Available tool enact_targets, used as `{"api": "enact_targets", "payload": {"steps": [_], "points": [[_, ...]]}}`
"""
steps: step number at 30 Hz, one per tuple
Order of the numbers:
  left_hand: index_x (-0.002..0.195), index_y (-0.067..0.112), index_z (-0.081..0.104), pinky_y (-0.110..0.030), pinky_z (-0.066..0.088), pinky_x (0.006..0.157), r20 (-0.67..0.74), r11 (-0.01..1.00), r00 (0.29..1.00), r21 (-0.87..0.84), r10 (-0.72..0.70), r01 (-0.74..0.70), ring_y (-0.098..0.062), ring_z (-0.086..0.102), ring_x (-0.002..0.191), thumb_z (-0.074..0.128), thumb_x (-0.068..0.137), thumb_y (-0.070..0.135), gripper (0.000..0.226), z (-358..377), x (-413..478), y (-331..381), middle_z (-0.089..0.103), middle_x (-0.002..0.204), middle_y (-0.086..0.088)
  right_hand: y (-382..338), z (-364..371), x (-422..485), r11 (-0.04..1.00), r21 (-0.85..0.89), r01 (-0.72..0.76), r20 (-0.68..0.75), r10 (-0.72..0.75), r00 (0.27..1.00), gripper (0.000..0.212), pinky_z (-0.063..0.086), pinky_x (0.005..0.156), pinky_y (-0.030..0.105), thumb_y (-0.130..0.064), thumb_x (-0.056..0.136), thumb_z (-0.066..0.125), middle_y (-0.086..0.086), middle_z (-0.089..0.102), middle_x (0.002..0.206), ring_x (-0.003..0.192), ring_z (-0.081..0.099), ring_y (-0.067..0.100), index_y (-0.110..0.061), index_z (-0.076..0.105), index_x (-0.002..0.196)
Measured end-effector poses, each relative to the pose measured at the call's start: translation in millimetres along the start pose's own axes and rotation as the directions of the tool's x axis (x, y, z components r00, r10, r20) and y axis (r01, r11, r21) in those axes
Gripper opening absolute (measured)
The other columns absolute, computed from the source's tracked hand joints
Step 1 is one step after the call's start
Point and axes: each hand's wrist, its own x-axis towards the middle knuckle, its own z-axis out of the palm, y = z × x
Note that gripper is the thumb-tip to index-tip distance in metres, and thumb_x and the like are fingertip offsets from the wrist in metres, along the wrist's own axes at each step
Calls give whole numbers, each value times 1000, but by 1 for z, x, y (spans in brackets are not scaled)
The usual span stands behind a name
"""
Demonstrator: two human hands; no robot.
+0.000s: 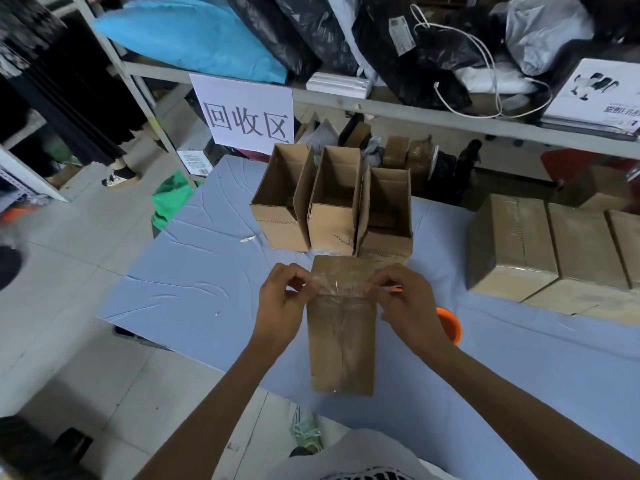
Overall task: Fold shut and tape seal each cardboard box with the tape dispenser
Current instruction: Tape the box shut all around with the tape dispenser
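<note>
At frame centre, the left hand [280,303] and right hand [408,299] each pinch an end of the clear tape strip [341,286] stretched over the closed box [341,344]; next it probably needs pressing down flat.

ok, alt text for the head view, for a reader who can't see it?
The person's left hand and right hand pinch the ends of a clear tape strip stretched across a closed cardboard box on a blue-covered table. Three open boxes stand just behind it; sealed boxes sit to the right.

Three open boxes [332,206], two hands [281,308]
</note>
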Motion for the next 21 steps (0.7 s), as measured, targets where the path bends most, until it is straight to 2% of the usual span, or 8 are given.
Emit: {"api": "enact_targets", "payload": {"steps": [3, 5, 7, 10, 13, 15, 18, 21], "points": [[71, 19, 60, -6, 43, 66, -57, 993, 992, -49, -112, 109, -6, 58, 76, 66, 84, 2, 22, 2, 0, 4, 59, 82, 1, -6, 2, 4, 991, 75, -108, -6, 109, 994, 19, 55, 67, 39, -11, 80, 70, -8, 66, 75, 75, 62, 10, -21, 67, 65], [72, 18, 59, -4, 42, 66, -63, 990, 988, -37, -140, 138, -3, 57, 77, 64, 86, 5, 20, 3, -2, 3, 58, 82, 3, -9, 4, 7, 980, 105, -166, 10, 166, 986, 14, 53, 65, 39, -8, 79, 70, 0, 65, 72, 69, 61, 11, -11, 68, 65], [76, 16, 58, -7, 43, 69, -51, 987, 986, -27, -159, 158, -6, 57, 81, 62, 89, 8, 15, 4, -2, 2, 56, 84, 3, -10, 6, 9, 976, 103, -194, 21, 192, 981, 15, 50, 62, 38, -8, 79, 69, 5, 64, 72, 63, 57, 10, -6, 66, 65], [78, 16, 57, -21, 48, 76, -26, 979, 979, -36, -202, 201, -15, 56, 87, 59, 91, 13, 14, 8, 0, 0, 53, 88, 1, -7, 9, 10, 978, 60, -201, 3, 201, 980, 18, 48, 59, 33, -9, 81, 68, 5, 62, 73, 62, 55, 8, -10, 62, 64], [75, 19, 56, -39, 51, 79, -46, 966, 967, -80, -251, 247, -21, 57, 90, 59, 91, 15, 17, 10, 3, 1, 53, 88, 0, -3, 18, 14, 988, -22, -156, -58, 155, 986, 21, 43, 56, 12, -13, 81, 65, 3, 58, 78, 66, 55, 5, -18, 56, 64], [76, 19, 55, -42, 51, 81, -54, 960, 961, -89, -271, 266, -22, 56, 91, 57, 92, 15, 17, 10, 3, 2, 52, 89, 0, -2, 24, 14, 990, -47, -136, -92, 131, 987, 15, 41, 56, 10, -14, 80, 64, 5, 58, 78, 66, 55, 5, -14, 57, 67], [76, 21, 53, -33, 49, 80, -48, 965, 964, -35, -263, 261, -18, 54, 90, 54, 94, 13, 20, 11, 3, 6, 51, 95, -2, -5, 28, 11, 993, 42, -110, -154, 115, 981, 8, 42, 55, 14, -8, 82, 63, 3, 57, 74, 65, 55, 6, -8, 55, 79], [79, 16, 53, -7, 38, 70, -56, 964, 969, 100, -240, 245, -8, 49, 83, 51, 95, 14, 16, 14, 3, 8, 48, 97, -2, -9, 30, 6, 993, 97, -65, -181, 82, 980, 10, 45, 59, 11, -3, 82, 62, 0, 56, 77, 69, 56, 5, -5, 53, 87]]}}
